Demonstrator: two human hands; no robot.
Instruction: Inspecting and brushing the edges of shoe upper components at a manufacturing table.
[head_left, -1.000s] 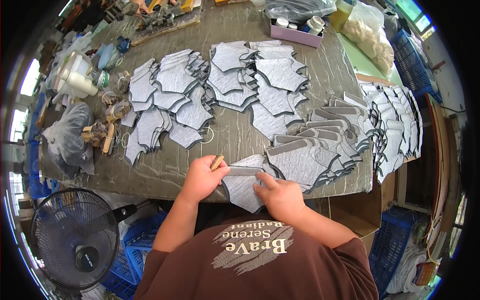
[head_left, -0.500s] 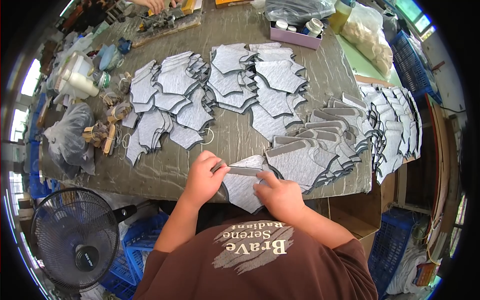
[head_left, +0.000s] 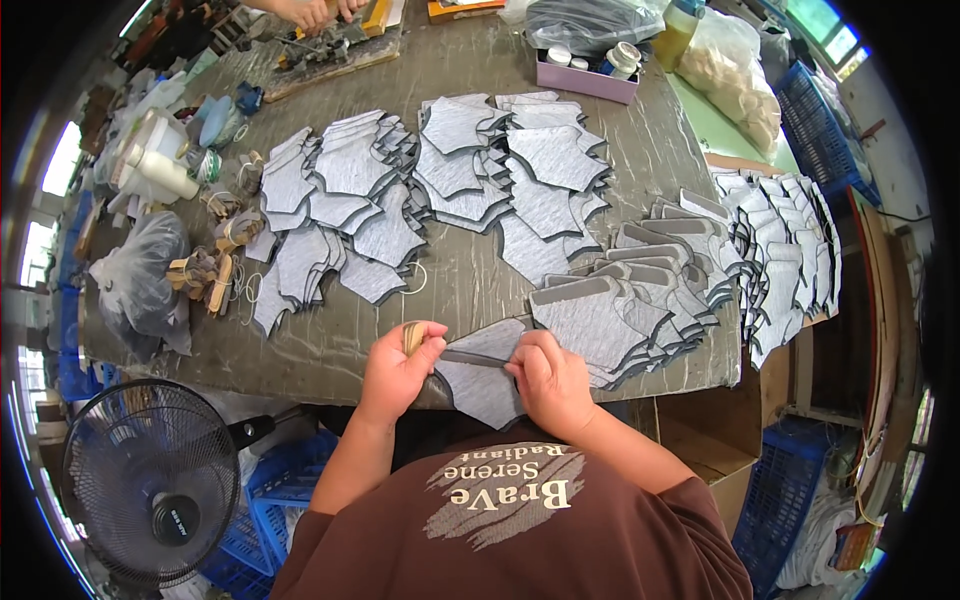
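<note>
A grey fabric-like cut piece with dark edges (head_left: 487,392) lies at the near table edge, between my hands. Across it runs a narrow dark strip (head_left: 478,358). My left hand (head_left: 393,365) is closed, thumb and finger pinching the strip's left end. A small tan layered bundle (head_left: 413,337) is also tucked in its fingers. My right hand (head_left: 549,378) is closed in a pinch at the strip's right end, its fingertips above the piece. Just right of it, overlapping grey pieces with dark strips along their edges (head_left: 590,320) spread out in a row.
Stacks of grey pieces (head_left: 360,155) cover the table's middle. More pieces (head_left: 785,255) lie at right. Bundles of small brown strips (head_left: 205,275) and a plastic bag (head_left: 145,275) sit left. A purple box (head_left: 588,82) and another person's hands (head_left: 310,14) are at the far side. A fan (head_left: 150,480) stands near-left.
My left hand has turned, bringing the tan side of its bundle into view. My right fingers have curled from lying on the strip into a pinch; the strip now looks edge-on.
</note>
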